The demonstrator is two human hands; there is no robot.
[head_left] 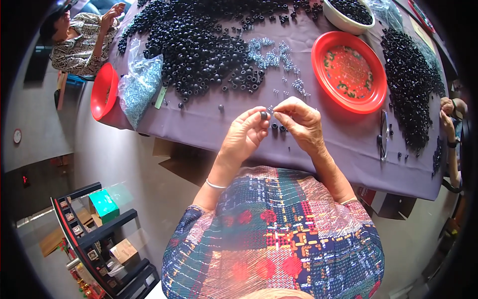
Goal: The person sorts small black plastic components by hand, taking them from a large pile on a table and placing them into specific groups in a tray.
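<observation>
Over the near edge of the table, my left hand (238,134) pinches a small round black knob (264,115) between thumb and fingertips. Beside it my right hand (302,125) is closed in a pinch close to the knob; whatever its fingertips hold is too small to make out. A few black ring-shaped pieces (275,126) lie on the cloth just under my hands. Beyond them spreads a large heap of round black pieces (199,60). Small silvery metal pieces (269,57) lie scattered at its right side.
Right of my hands stands a red plastic tray (319,74); behind it is a white bowl (336,20) of black parts. Small black parts (406,89) are heaped far right. A clear bag (141,84) and red bowl (99,99) sit left. Other people are at both sides.
</observation>
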